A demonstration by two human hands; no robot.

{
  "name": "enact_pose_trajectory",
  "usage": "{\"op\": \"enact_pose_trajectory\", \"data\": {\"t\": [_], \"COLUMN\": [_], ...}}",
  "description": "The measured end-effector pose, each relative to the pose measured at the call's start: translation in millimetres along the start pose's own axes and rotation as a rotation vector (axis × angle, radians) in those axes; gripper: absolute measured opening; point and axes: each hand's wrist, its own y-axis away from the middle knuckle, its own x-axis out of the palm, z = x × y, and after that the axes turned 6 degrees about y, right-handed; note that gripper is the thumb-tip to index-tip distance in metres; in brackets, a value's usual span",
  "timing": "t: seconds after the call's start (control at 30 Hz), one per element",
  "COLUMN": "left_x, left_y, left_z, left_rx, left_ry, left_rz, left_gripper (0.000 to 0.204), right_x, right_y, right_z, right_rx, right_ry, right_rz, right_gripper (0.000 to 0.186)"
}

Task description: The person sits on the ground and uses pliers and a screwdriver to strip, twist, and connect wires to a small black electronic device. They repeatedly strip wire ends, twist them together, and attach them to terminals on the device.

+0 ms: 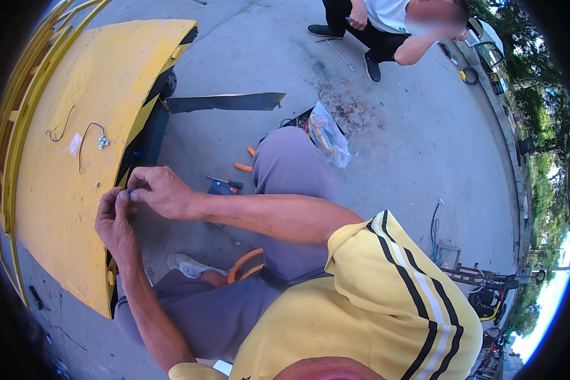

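Observation:
Both hands meet at the edge of a large yellow metal platform [63, 209]. My left hand [116, 221] pinches thumb against fingers, and my right hand [161, 190] does the same right beside it. Between the fingertips is a tiny dark piece, too small to name. On the yellow surface near the hands lie a small cluster of shiny metal fasteners [103, 142], a scrap of clear plastic [76, 144] and two thin bent wires, one of them a brown wire [81, 155]. A single small fastener [97, 185] sits closer to my left hand.
A screwdriver [225, 182] and an orange-handled tool [242, 167] lie on the concrete by my knee. Beyond them are a toolbox with a plastic bag [328, 136] and a dark metal strip [225, 102]. Another person [386, 31] crouches at the far right, near a metal rod [340, 55].

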Motion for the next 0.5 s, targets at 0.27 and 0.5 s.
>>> {"op": "enact_pose_trajectory", "data": {"t": [0.27,0.5], "left_x": [8.4,10.3], "left_y": [-10.7,-14.8], "left_z": [7.2,0.8], "left_rx": [-0.067,-0.122], "left_ry": [0.12,0.328], "left_rz": [-0.029,0.02], "left_gripper": [0.016,0.016], "right_x": [1.0,-2.0], "right_y": [-9.8,-12.4], "right_z": [-11.5,-0.8], "right_rx": [0.063,0.21], "right_ry": [-0.152,-0.273], "right_rz": [0.001,0.076], "right_gripper": [0.017,0.011]}}
